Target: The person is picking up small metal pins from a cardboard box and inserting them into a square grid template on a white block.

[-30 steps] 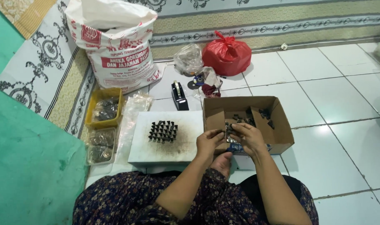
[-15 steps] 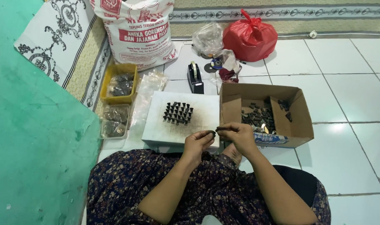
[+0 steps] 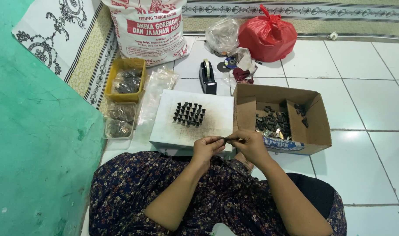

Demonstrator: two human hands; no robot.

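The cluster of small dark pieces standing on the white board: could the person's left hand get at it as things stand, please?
Probably yes. The left hand sits at the board's near edge, pinching a small dark piece together with the right hand. Only bare white board lies between it and the cluster of small dark pieces. It would need to let go first.

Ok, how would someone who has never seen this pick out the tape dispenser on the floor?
Start at the big printed white sack at the top. Below it lies a white slab carrying rows of small dark pieces. The tape dispenser stands just beyond the slab's far edge: the only black, narrow, upright thing, unlike the soft bags around it.
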